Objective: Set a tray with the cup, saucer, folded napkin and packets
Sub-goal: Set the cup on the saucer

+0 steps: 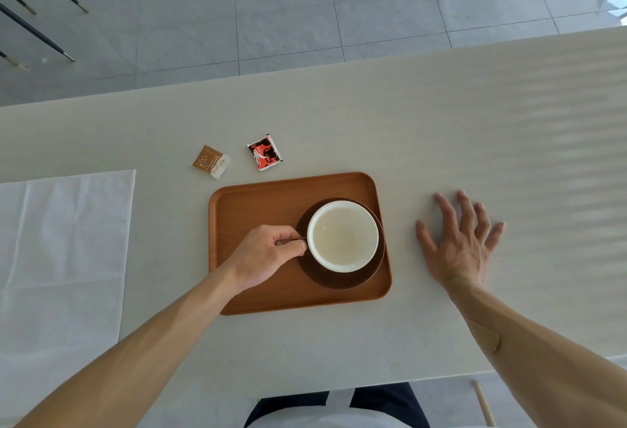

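- Left hand (268,251): fingers curled, pinching the handle at the cup's 9 o'clock side; forearm crosses the tray's near-left corner.
- Right hand (461,241): fingers straight and spread, flat on the table (475,122) at 3 o'clock of the tray, holding nothing.
- Cup (342,236): white, empty, upright on the saucer.
- Saucer (342,280): dark brown, on the tray's right half.
- Tray (258,203): wooden, rounded corners, left half bare.
- Red packet (265,152): on the table at 12 o'clock of the tray, off it.
- Brown packet (210,161): near the red one, at its 9 o'clock.
- Napkin (61,258): white, spread unfolded at 9 o'clock of the tray, well apart.
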`<state>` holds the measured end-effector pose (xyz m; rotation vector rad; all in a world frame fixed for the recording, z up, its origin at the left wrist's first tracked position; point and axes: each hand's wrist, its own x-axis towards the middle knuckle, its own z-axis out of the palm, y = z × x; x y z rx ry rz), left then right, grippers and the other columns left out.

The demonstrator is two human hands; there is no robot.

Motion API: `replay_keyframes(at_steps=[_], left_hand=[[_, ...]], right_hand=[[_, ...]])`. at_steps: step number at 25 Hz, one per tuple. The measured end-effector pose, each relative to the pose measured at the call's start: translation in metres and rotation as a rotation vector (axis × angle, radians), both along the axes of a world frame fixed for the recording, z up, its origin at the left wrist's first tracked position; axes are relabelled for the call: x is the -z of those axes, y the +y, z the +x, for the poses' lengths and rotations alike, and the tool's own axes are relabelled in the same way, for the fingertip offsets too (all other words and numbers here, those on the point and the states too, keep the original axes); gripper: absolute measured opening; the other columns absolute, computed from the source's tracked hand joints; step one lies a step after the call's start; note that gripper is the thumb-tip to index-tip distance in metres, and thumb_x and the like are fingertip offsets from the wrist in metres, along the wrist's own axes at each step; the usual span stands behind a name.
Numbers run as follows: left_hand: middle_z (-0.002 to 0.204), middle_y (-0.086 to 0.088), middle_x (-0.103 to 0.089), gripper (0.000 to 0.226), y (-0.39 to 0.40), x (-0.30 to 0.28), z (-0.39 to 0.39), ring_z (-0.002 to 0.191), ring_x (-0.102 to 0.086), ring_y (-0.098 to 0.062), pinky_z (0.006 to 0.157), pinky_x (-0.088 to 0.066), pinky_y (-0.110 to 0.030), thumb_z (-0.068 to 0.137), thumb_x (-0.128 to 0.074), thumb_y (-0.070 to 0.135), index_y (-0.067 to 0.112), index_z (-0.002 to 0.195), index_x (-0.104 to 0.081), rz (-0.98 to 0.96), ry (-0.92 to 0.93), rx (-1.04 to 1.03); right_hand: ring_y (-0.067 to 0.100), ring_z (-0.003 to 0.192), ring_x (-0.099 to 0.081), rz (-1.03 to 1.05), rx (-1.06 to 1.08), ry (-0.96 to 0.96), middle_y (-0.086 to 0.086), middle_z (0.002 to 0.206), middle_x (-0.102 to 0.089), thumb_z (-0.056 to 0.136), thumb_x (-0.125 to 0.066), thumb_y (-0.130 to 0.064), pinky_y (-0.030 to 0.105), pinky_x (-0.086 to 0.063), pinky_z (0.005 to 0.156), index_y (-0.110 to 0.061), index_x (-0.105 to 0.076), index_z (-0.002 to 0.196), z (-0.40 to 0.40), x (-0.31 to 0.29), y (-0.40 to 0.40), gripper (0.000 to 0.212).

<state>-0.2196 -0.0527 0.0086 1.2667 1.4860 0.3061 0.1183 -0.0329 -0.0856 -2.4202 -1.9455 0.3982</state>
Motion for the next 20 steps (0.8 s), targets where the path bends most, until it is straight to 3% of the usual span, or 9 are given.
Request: replay_keyframes(at_steps=[4,10,16,20], left_hand=[[0.074,0.019,-0.069,0.017,0.001,-0.004,0.003,0.078,-0.063,0.004,0.061,-0.042,-0.005,0.091,-0.058,0.033,0.032,0.08,-0.071,0.034,0.063,0.046],[0.072,0.018,-0.064,0.016,0.004,-0.01,-0.001,0.068,-0.06,-0.001,0.053,-0.037,-0.016,0.091,-0.052,0.047,0.037,0.087,-0.064,0.207,0.37,0.204],[0.09,0.015,-0.058,0.024,-0.003,-0.003,-0.002,0.073,-0.058,-0.003,0.056,-0.04,-0.018,0.092,-0.05,0.047,0.031,0.099,-0.066,0.285,0.391,0.201],[0.09,0.015,-0.058,0.024,-0.011,0.001,0.0,0.074,-0.059,-0.003,0.058,-0.041,-0.015,0.092,-0.054,0.043,0.028,0.105,-0.067,0.303,0.361,0.152]], right_hand=[[0.026,0.15,-0.006,-0.001,-0.003,-0.004,-0.004,0.161,-0.014,0.088,-0.029,-0.07,0.061,-0.001,0.118,-0.046,-0.02,0.145,-0.001,-0.002,0.0,0.062],[0.027,0.15,-0.005,-0.013,-0.004,0.004,-0.003,0.161,-0.013,0.088,-0.029,-0.07,0.062,-0.001,0.118,-0.045,-0.02,0.146,-0.001,-0.005,0.0,0.063],[0.027,0.15,-0.005,-0.011,-0.005,0.007,-0.003,0.161,-0.013,0.088,-0.029,-0.07,0.062,-0.001,0.118,-0.045,-0.02,0.146,-0.001,-0.004,0.0,0.063],[0.027,0.15,-0.006,-0.004,-0.005,0.003,-0.003,0.161,-0.014,0.088,-0.028,-0.071,0.062,-0.001,0.118,-0.045,-0.02,0.145,-0.001,-0.003,0.0,0.063]])
